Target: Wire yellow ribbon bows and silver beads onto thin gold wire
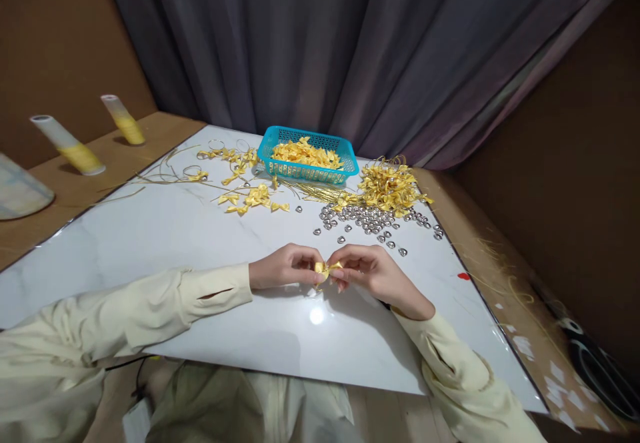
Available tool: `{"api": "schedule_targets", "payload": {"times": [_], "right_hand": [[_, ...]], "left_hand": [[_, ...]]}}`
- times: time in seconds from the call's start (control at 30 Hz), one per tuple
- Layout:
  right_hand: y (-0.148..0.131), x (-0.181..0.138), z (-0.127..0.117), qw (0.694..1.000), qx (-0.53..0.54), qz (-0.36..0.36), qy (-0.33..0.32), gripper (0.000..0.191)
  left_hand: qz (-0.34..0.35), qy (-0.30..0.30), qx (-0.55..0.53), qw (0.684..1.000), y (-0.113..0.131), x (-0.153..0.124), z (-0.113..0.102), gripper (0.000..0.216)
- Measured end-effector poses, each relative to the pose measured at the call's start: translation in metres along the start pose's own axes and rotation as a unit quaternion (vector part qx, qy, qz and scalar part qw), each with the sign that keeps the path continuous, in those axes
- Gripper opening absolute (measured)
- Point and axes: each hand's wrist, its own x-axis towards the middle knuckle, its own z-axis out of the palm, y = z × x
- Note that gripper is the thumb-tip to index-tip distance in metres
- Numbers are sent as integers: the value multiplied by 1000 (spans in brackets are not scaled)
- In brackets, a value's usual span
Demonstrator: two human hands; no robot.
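A small yellow ribbon bow [326, 269] sits between my two hands, just above the white marble-patterned board [200, 243]. My left hand [285, 266] pinches its left side with closed fingers. My right hand [373, 270] pinches its right side, fingers curled together. Both forearms in cream sleeves rest on the board near its front edge.
A turquoise basket [307, 156] of yellow bows stands at the back. A heap of yellow bows [387, 186] lies at its right, and loose bows [250, 196] at its left. Silver heart-shaped beads [365, 220] are scattered ahead of my hands. Yellow spools [67, 144] stand far left.
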Motion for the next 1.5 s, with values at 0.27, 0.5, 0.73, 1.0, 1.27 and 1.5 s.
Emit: {"api": "schedule_targets", "payload": {"times": [0.27,0.5,0.73,1.0,1.27,1.5], "right_hand": [[0,0,-1,1000,-13,11,-2,15],[-1,0,-1,1000,-2,24,-5,20],[0,0,-1,999,8,35,-8,22],[-1,-1,-1,1000,-7,26,-7,21],[0,1,-2,1000,-5,25,-3,23],[1,1,-3,1000,-16,19,-8,23]], "left_hand": [[-3,-10,-14,1000,-1,-1,-1,23],[-5,-20,-23,1000,-4,-1,-1,25],[-4,-24,-24,999,-2,-1,-1,26],[-5,-34,-31,999,-1,-1,-1,28],[-22,-29,-57,998,-2,0,-1,29],[-22,-15,-29,999,-1,0,0,28]]}}
